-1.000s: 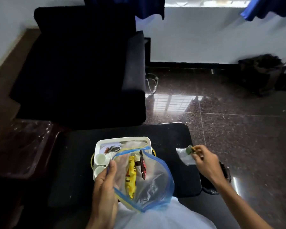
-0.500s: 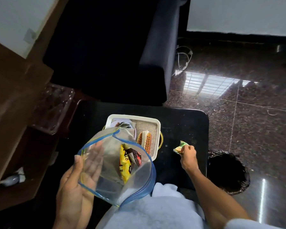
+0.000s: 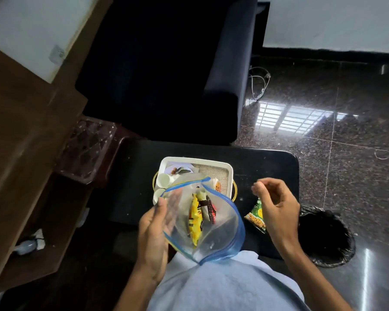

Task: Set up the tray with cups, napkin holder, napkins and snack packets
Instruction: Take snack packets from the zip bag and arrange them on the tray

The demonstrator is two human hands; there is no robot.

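A white tray [image 3: 230, 176] with gold handles sits on the black table [image 3: 267, 162]. Two white cups [image 3: 163, 179] stand along its left side, with a printed napkin [image 3: 180, 169] behind them and an orange packet [image 3: 217, 187] partly hidden by the bag. My left hand [image 3: 154, 234] holds a clear zip bag [image 3: 220, 234] with a blue rim over the tray's near edge; yellow [image 3: 194, 218] and dark red [image 3: 211, 213] snack packets lie inside. My right hand [image 3: 276, 209] hovers with loosely curled fingers over a green snack packet [image 3: 255, 217] lying on the table.
A black-lined waste bin [image 3: 323, 239] stands on the floor right of the table. A dark armchair [image 3: 220, 90] is behind the table, a glass-topped side table [image 3: 88, 149] and wooden shelf [image 3: 20, 153] to the left. Cables [image 3: 259, 86] lie on the polished floor.
The view has tilted down and moved closer. My right hand let the green packet down onto the table and lifted its fingers. The left hand keeps the bag over the tray.
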